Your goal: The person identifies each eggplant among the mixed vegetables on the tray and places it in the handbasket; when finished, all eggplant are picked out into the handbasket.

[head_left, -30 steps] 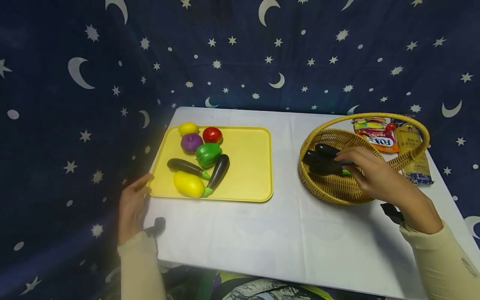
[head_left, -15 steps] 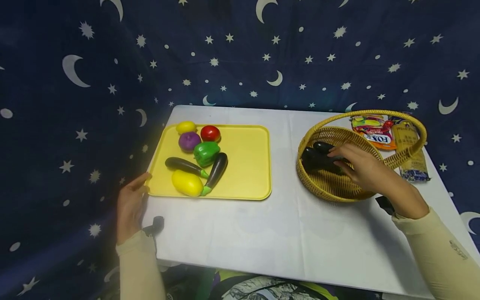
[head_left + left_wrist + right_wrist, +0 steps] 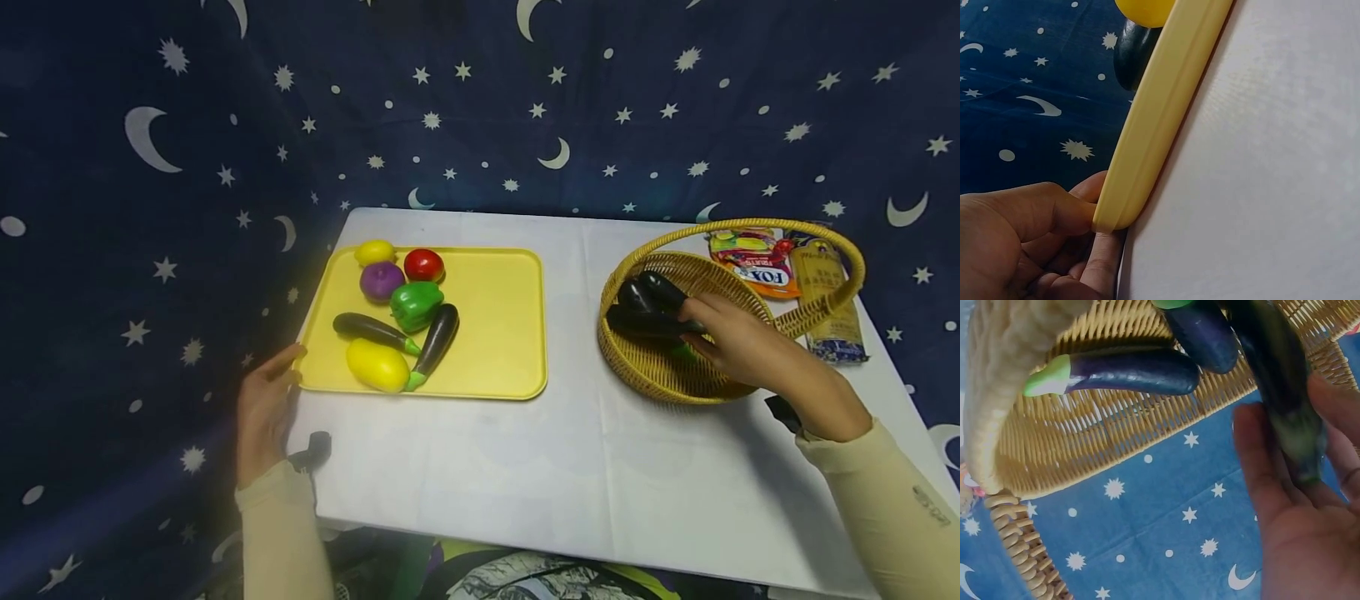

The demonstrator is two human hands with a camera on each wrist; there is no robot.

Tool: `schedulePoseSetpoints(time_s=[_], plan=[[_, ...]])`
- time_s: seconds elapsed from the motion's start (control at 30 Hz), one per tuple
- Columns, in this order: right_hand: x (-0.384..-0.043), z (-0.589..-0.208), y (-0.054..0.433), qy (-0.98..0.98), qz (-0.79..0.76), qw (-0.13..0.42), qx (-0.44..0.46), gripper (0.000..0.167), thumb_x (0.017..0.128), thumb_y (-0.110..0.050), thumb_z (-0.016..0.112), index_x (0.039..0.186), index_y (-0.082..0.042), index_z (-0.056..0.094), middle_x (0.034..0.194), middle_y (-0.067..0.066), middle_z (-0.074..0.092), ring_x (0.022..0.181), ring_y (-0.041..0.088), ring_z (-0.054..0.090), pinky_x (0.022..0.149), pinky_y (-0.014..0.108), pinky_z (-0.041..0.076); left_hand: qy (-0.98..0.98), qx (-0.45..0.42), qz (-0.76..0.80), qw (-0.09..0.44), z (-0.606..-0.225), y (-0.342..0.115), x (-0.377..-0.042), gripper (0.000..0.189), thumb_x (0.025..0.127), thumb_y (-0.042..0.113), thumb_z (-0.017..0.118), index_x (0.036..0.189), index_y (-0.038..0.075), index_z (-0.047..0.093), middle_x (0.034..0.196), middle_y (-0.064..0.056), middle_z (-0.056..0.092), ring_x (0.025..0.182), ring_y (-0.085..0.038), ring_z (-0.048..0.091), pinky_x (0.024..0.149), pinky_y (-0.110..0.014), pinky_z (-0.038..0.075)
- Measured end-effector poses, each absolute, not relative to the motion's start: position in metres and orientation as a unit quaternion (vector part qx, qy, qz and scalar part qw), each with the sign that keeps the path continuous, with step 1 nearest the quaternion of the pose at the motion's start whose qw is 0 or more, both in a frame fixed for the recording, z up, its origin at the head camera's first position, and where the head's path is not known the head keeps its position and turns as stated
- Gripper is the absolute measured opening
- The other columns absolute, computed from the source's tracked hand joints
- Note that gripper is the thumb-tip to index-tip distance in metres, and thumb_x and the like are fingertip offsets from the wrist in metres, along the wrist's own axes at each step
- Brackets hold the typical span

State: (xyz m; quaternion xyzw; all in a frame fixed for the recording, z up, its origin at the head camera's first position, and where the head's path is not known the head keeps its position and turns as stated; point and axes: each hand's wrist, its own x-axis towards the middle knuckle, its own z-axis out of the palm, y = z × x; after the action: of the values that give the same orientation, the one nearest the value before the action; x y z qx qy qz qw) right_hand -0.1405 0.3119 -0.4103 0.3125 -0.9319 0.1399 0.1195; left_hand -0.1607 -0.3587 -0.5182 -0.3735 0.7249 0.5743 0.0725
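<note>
My right hand (image 3: pixel 738 342) reaches into a round wicker basket (image 3: pixel 652 387) and grips a dark eggplant (image 3: pixel 1275 362) by its stem end. Two more eggplants lie in the basket; one eggplant (image 3: pixel 1135 372) with a pale green cap shows fully in the right wrist view, and another eggplant (image 3: pixel 1204 334) touches its end. At the left, my left hand (image 3: pixel 264 408) pinches the near left corner of a yellow tray (image 3: pixel 495 333), thumb above and fingers below the rim (image 3: pixel 1154 125). Part of the gripped eggplant is hidden by the right fingers in the head view.
On the tray are a lemon (image 3: pixel 375 252), a tomato (image 3: pixel 423 265), a purple onion-like vegetable (image 3: pixel 382 282), a green bell pepper (image 3: pixel 417 306), two eggplants (image 3: pixel 437 342) and a larger yellow fruit (image 3: pixel 377 365). Behind the basket lie a FOX'S bag (image 3: pixel 757 267) and a yellow packet (image 3: pixel 825 292).
Inside the basket, the gripped eggplant has shifted slightly, and the other eggplants now show more behind it. The right hand stays over the basket. My left hand keeps its place at the tray corner.
</note>
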Motion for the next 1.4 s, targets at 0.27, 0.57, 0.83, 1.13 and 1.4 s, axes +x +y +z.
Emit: schedulePoseSetpoints(time_s=[0.27,0.57,0.83,1.13,1.4], plan=[[-0.139,-0.415,0.317,-0.955,0.122,-0.023,0.27,0.031,0.088,0.002,0.08,0.104,-0.008,0.055,0.09,0.004,0.06,0.076,0.015,0.056,0.061,0.033,0.049,0.726,-0.367,0.577,0.066,-0.52,-0.359,-0.162,0.052,0.104,0.006,0.054,0.148,0.034,0.064,0.173,0.008,0.04,0.165,-0.019,0.027,0.137,-0.045,0.026],[-0.155,-0.415,0.331,-0.953,0.091,-0.164,0.236,0.042,0.086,0.01,0.075,0.124,0.008,0.057,0.111,0.024,0.069,0.102,0.039,0.071,0.09,0.058,0.061,0.724,-0.339,0.597,0.069,-0.517,-0.361,-0.156,0.051,0.104,0.006,0.054,0.148,0.031,0.065,0.172,0.008,0.041,0.165,-0.015,0.026,0.136,-0.04,0.029],[-0.17,-0.411,0.342,-0.958,0.038,-0.189,0.211,0.063,0.085,0.011,0.074,0.143,0.016,0.05,0.128,0.038,0.064,0.118,0.054,0.066,0.1,0.069,0.055,0.71,-0.336,0.615,0.067,-0.519,-0.361,-0.155,0.051,0.104,0.006,0.055,0.147,0.031,0.065,0.174,0.009,0.037,0.166,-0.015,0.022,0.138,-0.042,0.023],[-0.182,-0.411,0.339,-0.958,0.008,-0.21,0.193,0.06,0.092,0.008,0.068,0.148,0.011,0.049,0.129,0.035,0.065,0.113,0.048,0.069,0.095,0.067,0.058,0.72,-0.349,0.596,0.066,-0.517,-0.362,-0.157,0.052,0.105,0.005,0.053,0.147,0.032,0.065,0.172,0.009,0.04,0.166,-0.016,0.025,0.137,-0.042,0.026],[-0.184,-0.409,0.336,-0.957,0.005,-0.211,0.197,0.06,0.089,0.006,0.07,0.147,0.01,0.053,0.126,0.033,0.068,0.11,0.045,0.07,0.092,0.065,0.059,0.727,-0.347,0.589,0.068,-0.517,-0.362,-0.158,0.053,0.105,0.005,0.052,0.148,0.032,0.064,0.172,0.009,0.04,0.166,-0.017,0.025,0.137,-0.042,0.025]])
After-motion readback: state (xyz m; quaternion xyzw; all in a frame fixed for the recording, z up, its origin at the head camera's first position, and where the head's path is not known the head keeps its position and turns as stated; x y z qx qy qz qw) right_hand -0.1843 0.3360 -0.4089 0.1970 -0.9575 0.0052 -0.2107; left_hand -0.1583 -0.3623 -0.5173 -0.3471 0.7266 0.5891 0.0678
